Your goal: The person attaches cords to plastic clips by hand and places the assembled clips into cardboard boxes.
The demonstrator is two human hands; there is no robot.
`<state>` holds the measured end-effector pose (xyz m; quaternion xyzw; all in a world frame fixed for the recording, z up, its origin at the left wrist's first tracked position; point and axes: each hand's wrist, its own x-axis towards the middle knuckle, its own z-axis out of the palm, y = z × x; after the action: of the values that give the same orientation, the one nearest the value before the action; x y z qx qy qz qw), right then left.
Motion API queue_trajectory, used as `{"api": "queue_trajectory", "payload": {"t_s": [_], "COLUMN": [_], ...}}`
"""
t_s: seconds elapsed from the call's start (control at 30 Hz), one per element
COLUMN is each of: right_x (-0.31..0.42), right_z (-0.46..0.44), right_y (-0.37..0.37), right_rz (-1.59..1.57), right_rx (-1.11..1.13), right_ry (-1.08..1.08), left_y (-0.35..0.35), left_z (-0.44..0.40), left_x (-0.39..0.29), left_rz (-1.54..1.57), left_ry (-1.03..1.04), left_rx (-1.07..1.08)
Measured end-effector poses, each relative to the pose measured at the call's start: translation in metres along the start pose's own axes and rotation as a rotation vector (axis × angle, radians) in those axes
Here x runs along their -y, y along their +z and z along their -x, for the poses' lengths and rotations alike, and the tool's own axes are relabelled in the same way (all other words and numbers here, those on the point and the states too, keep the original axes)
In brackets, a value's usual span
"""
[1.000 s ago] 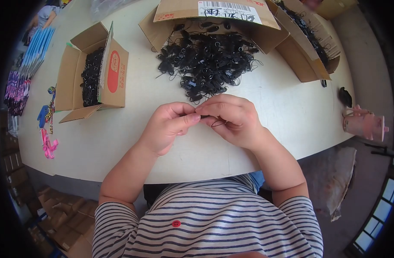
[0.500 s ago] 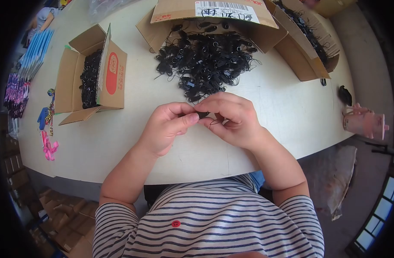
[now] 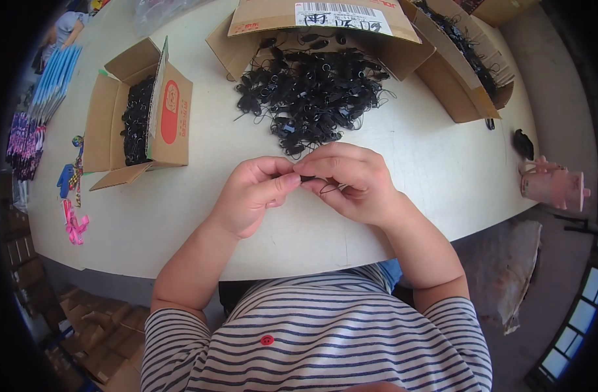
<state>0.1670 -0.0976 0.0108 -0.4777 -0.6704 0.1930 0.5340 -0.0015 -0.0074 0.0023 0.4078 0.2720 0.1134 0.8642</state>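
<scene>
Between my hands is a small black piece with a thin cord loop point(image 3: 307, 178), mostly covered by fingertips. My left hand point(image 3: 252, 196) pinches its left end between thumb and forefinger. My right hand point(image 3: 356, 183) is closed on the other end with bent fingers, and the thin loop shows by its thumb. Just beyond my fingertips lies a heap of similar black pieces point(image 3: 312, 91) with cord loops and small metal rings. The heap spills from the mouth of a tipped cardboard box point(image 3: 266, 18).
At left stands an open cardboard box point(image 3: 176, 124) full of black pieces. Another long carton point(image 3: 452, 95) holds more at the right. Pink straps point(image 3: 75, 225) and patterned straps lie at the left edge. A pink cup point(image 3: 553, 186) stands by the right edge. Another person's arm shows far left.
My right fingers have shifted slightly over the small black piece, so less of it shows. My left hand has hardly moved.
</scene>
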Motion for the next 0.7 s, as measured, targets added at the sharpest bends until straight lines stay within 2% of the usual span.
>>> {"api": "queue_trajectory", "payload": {"t_s": [0.2,0.7], "right_x": [0.002,0.007], "right_z": [0.0,-0.002], "right_y": [-0.001,-0.008], "right_rz": [-0.011,0.02], "right_rx": [-0.002,-0.074], "right_ry": [0.058,0.025], "left_y": [0.001,-0.005], "left_z": [0.0,0.002], "left_x": [0.0,-0.003], "left_rz": [-0.007,0.012], "left_ry": [-0.003,0.029], "left_rx": [-0.001,0.006]}}
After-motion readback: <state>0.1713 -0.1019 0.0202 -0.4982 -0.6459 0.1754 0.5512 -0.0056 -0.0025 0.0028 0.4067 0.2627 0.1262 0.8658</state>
